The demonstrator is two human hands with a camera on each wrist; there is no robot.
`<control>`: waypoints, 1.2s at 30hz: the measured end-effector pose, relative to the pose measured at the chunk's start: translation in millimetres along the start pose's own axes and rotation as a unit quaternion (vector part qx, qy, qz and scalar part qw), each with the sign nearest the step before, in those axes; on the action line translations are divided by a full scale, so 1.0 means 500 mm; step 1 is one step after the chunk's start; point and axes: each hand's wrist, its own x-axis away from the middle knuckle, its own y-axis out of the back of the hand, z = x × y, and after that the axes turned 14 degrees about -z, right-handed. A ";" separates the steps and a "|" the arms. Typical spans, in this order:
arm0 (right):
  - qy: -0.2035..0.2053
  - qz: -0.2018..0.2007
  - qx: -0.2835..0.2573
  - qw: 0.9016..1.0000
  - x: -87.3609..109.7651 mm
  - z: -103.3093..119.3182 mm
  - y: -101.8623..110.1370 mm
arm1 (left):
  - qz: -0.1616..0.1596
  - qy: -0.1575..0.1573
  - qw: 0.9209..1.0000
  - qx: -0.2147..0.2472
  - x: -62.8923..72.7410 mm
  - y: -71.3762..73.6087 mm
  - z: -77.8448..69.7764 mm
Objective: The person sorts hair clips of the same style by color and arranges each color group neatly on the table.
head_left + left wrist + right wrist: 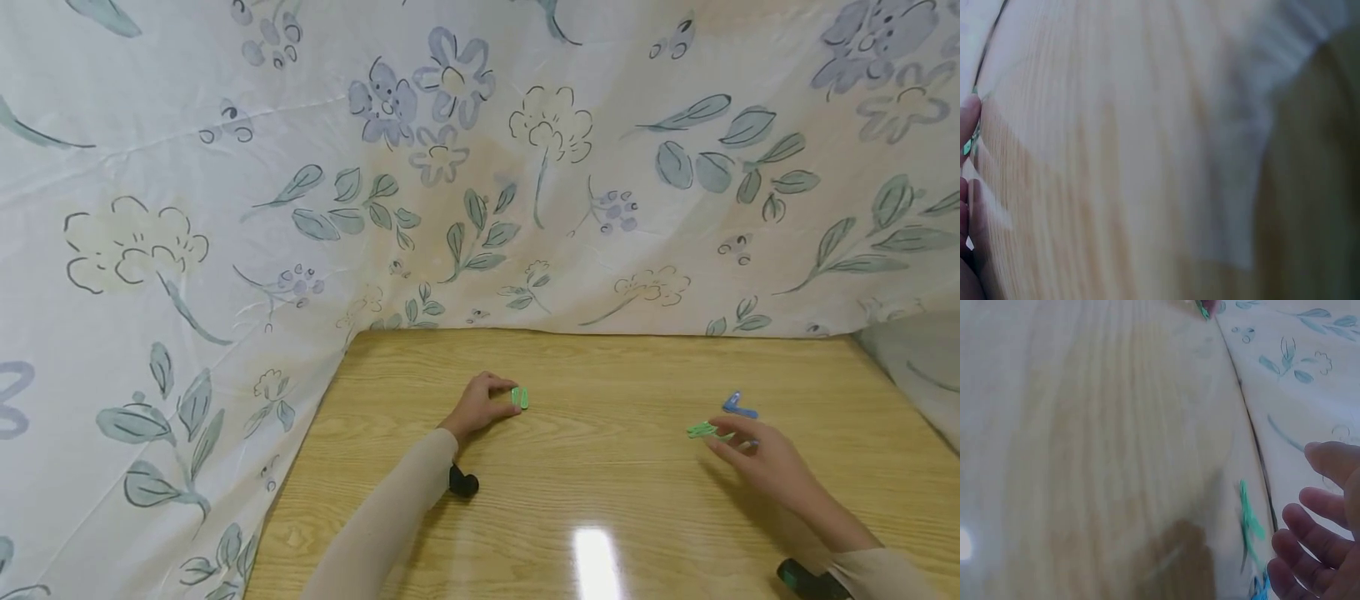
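My left hand (477,406) is at the left middle of the table, its thumb and fingertips pinching a small green hair clip (515,397) at its two ends. Another green hair clip (524,398) lies right beside it. In the left wrist view only a few fingers (969,115) show at the edge, with a bit of green between them. My right hand (765,462) hovers over the right side, fingers loosely bent and parted. Just beyond its fingertips lie green hair clips (701,430), bunched together; blue hair clips (738,406) are behind them, partly hidden by the hand.
The wood-grain table (585,467) reaches back to a floral cloth (480,208) that hangs behind it and along the left side. More cloth (915,367) borders the right edge. Black wrist gear (462,482) sits by the left cuff.
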 end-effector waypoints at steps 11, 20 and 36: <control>-0.052 0.028 0.022 0.998 0.028 -0.028 0.030 | -0.004 -0.002 1.000 -0.012 0.000 0.000 -0.003; -0.068 0.049 0.060 0.995 0.029 -0.037 0.034 | 0.000 0.005 1.000 -0.007 -0.002 -0.003 0.001; -0.048 0.039 0.066 0.996 0.008 -0.046 0.012 | -0.003 0.004 1.000 0.006 -0.005 -0.006 0.008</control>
